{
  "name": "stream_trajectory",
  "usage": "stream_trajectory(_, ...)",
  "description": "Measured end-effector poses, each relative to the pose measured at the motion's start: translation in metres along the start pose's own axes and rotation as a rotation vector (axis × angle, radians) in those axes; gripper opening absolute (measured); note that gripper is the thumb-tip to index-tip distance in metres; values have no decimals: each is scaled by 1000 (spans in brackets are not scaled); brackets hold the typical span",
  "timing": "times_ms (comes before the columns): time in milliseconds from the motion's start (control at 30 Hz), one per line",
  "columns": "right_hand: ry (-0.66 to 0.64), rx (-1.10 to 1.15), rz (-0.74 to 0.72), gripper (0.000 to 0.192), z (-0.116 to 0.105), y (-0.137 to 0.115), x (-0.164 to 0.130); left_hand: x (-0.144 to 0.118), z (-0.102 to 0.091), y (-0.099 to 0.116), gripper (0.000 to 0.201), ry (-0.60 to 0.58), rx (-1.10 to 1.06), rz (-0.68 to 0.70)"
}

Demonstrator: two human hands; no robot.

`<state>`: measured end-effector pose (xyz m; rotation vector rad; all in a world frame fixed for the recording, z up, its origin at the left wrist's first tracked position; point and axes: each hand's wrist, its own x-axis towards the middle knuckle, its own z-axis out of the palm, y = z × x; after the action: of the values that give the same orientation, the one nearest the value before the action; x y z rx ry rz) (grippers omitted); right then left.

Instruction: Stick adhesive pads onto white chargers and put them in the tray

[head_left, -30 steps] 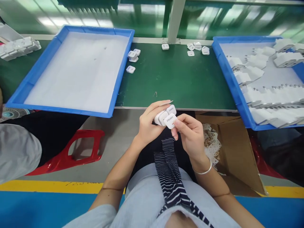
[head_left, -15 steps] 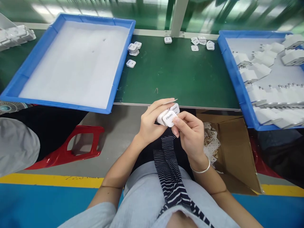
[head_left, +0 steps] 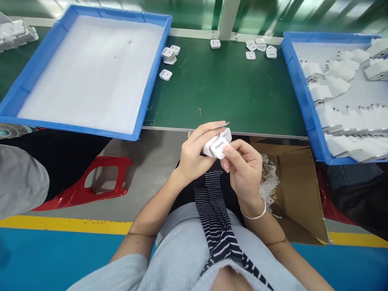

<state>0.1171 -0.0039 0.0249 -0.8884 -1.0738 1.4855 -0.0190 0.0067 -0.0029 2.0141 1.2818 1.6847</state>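
In front of my lap, at the table's near edge, my left hand is closed around a white charger body. My right hand pinches a white printed cover plate between thumb and fingers, against the end of that charger. Whether plate and charger are fully joined I cannot tell. A second white cover plate shows just behind, by the left fingers. Between those fingers a thin flat piece sticks out edge-on. The left fingers hide most of the charger.
A blue tray with a white liner stands on the green table at left. Another blue tray at right holds white chargers. Several loose cover plates lie on the table. Below at right is a cardboard box with scraps.
The view has tilted slightly, so the trays and table sit higher in the picture. Both hands keep the same grip, and the printed plate has turned slightly.
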Motion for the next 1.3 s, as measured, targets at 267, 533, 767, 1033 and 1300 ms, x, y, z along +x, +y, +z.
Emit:
stream_trajectory(267, 55, -141, -91, 26, -1, 7, 2, -4, 8, -5, 32, 10, -22, -46)
stream_trajectory(533, 65, -269, -119, 31, -3, 1, -2, -5, 9, -2, 31, 5, -4, -21)
stream_trajectory(767, 46, -361, -75, 35, -9, -9, -3, -4, 9, -2, 31, -23, 10, 36)
stream_trajectory(1033, -23, -306, 26, 35, -16, -17, 2, -5, 9, -2, 35, -56, -2, 65)
stream_trajectory(1300, -62, -303, 101, 33, -18, -24, 6, -8, 11, -2, 33, -56, 2, 61)
